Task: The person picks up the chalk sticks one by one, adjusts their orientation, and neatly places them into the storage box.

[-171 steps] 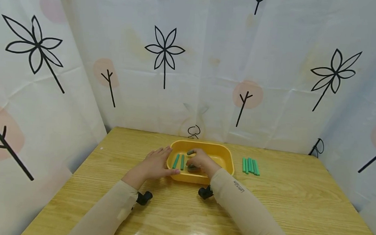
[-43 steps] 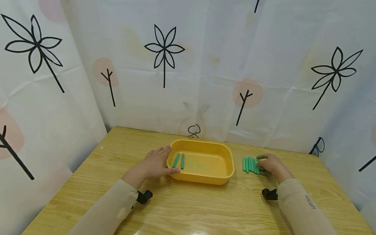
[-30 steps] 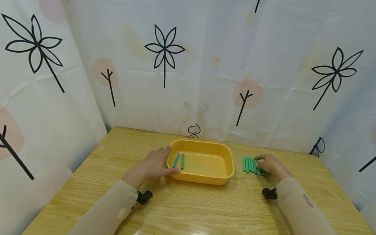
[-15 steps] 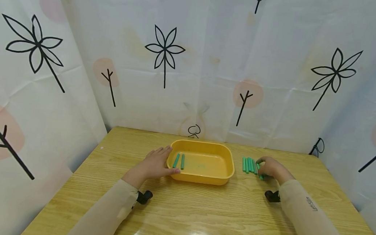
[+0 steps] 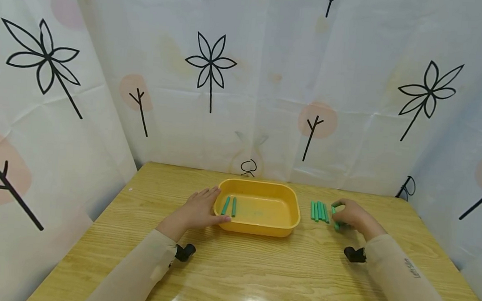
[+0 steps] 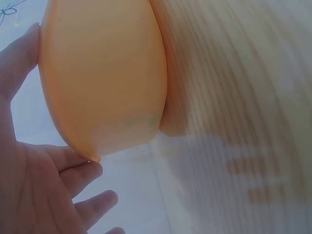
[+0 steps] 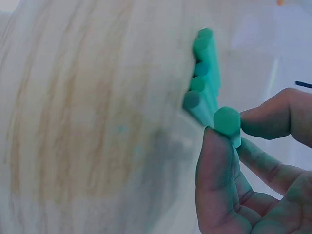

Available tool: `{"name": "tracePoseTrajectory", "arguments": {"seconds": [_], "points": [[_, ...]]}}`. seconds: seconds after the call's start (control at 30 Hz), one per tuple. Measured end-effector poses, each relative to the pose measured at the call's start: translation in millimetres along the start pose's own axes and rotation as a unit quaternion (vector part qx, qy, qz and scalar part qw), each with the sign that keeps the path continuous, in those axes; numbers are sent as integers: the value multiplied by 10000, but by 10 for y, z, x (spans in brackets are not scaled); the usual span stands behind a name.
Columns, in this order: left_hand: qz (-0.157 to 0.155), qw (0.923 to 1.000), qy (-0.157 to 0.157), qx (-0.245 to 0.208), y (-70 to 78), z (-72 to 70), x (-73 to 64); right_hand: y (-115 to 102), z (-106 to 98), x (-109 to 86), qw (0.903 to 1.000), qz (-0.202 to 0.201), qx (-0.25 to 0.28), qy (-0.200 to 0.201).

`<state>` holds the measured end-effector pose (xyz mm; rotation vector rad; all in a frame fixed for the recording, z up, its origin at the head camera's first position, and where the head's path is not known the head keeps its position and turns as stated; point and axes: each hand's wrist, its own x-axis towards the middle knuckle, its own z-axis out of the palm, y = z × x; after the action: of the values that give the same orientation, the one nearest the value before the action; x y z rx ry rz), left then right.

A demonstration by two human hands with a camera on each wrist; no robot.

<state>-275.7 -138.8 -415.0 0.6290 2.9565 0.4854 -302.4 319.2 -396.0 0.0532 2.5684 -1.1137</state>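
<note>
My right hand (image 5: 355,218) pinches a green chalk stick (image 7: 227,122) between thumb and fingertips, just right of the row of chalk. Green dust marks the fingers (image 7: 263,161) in the right wrist view. Beside it, several green chalk sticks (image 5: 319,212) lie side by side on the table. With thumb and fingers spread and fairly straight, my left hand (image 5: 196,211) rests against the left end of a yellow tray (image 5: 260,229). Two green chalk sticks (image 5: 234,207) lie apart inside the tray at its left. The left wrist view shows the tray's outer wall (image 6: 105,83) close up.
The wooden table (image 5: 258,268) ends at a white patterned curtain (image 5: 261,100) behind and at both sides. Black wrist cameras (image 5: 185,253) stick out from both wrists.
My right hand went from inside the tray to the chalk row, then took the rightmost stick and drew it slightly right, away from the others. The left hand has stayed put.
</note>
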Motion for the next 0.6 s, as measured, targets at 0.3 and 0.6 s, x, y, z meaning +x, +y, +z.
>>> {"name": "tracePoseTrajectory", "arguments": {"seconds": [0.3,0.6], "points": [[-26,10000,-25,78,-16,13,6,-199,-58,-137,9959,-444,757,-211],[21,10000,11,14,-7,11,4,-460,-109,-241,9864,-957,1241,-500]]}}
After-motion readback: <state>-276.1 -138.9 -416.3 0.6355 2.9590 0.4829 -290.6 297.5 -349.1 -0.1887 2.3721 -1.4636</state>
